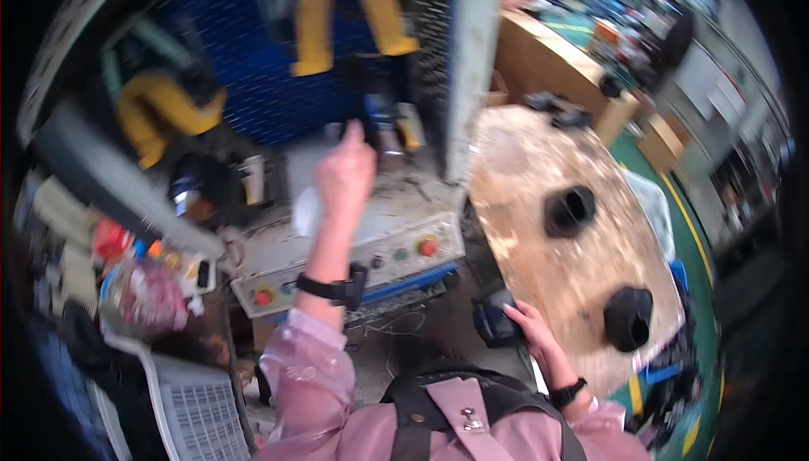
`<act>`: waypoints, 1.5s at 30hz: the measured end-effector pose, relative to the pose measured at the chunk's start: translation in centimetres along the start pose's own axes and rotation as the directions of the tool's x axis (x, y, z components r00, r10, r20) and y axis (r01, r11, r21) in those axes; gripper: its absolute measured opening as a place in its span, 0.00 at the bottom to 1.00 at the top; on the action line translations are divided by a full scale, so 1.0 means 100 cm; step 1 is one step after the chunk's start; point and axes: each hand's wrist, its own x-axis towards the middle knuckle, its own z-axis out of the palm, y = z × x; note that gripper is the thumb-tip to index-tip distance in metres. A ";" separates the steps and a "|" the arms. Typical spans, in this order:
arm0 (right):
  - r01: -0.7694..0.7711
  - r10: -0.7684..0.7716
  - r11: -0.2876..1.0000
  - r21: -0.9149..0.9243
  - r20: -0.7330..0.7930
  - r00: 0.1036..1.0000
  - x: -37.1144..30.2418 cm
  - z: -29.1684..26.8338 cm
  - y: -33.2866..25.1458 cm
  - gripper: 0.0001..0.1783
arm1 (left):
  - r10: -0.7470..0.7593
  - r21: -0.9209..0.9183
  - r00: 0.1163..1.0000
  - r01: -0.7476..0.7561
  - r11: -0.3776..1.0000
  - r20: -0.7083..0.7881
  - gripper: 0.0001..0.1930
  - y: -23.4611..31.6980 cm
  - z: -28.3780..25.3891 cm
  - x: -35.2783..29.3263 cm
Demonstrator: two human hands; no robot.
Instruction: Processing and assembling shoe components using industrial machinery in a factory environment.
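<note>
My left hand [344, 176] reaches into the machine, over its pale bed [316, 162] and below a yellow arched guard [312, 27]. One finger points forward; the others are blurred, so whether they hold anything does not show. Low at the centre right, my right hand [533, 330] grips a black hollow piece [495, 321], which looks like a shoe upper, by its right side. Two similar black pieces, a nearer one [629, 319] and a farther one [570, 211], stand on the worn wooden table [539, 250] to the right.
A control panel [379, 260] with red knobs runs along the machine's front, under my left forearm. A second yellow guard [156, 115] is at left. More black pieces [558, 109] lie at the table's far end. A plastic crate [202, 415] stands lower left, near a cluttered pile [152, 292].
</note>
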 end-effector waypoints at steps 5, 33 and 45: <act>0.033 -0.033 0.999 -0.028 0.000 0.999 -0.027 0.017 0.010 0.18 | 0.012 -0.143 0.995 -0.026 0.989 -0.101 0.13 0.001 -0.012 -0.014; 0.597 -0.439 0.700 0.391 -0.424 0.792 -0.100 -0.111 0.018 0.15 | 0.988 -0.924 0.071 -0.367 -0.105 -0.140 0.19 0.325 -0.053 -0.161; 0.680 -0.350 0.729 -0.074 -0.895 0.278 -0.260 -0.210 0.022 0.16 | 0.875 -0.961 0.431 -0.250 -0.118 -0.220 0.28 0.453 0.030 -0.148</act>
